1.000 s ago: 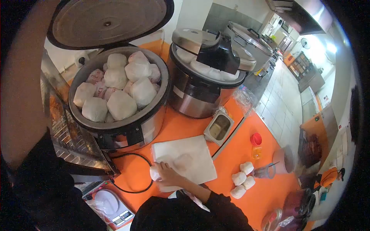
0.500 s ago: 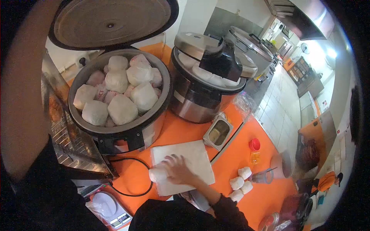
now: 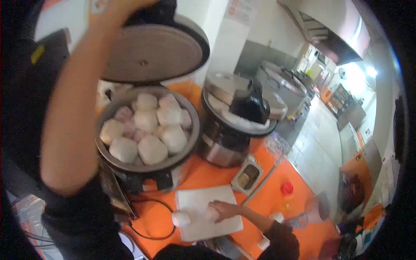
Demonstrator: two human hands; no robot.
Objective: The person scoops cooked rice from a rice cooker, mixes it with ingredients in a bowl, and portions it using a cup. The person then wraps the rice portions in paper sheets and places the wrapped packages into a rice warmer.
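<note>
My left hand (image 3: 138, 4) is raised to the raised lid (image 3: 151, 54) of a large rice cooker (image 3: 197, 123), over its black front part; the frame's top edge cuts off its fingers. Inside the cooker, round white paper-wrapped bundles (image 3: 152, 149) are piled, some with pinkish print. Low in the middle, my right hand (image 3: 222, 211) rests over a stack of white paper sheets (image 3: 203, 232), fingers curled in. Blur hides whether anything is inside them. Left of that hand, one wrapped bundle (image 3: 181, 219) sits on the paper's edge.
A second cooker (image 3: 227, 149) stands to the right, its lid half up over white bundles. Close by are a metal container (image 3: 248, 175) and a red-capped bottle (image 3: 287, 190). A black cable (image 3: 167, 234) loops on the orange counter (image 3: 294, 175). A tiled aisle (image 3: 318, 130) runs behind.
The view has tilted up, bringing my left hand into sight at the lid. My right hand has moved right, away from the wrapped bundle, and its fingers have gone from spread to curled.
</note>
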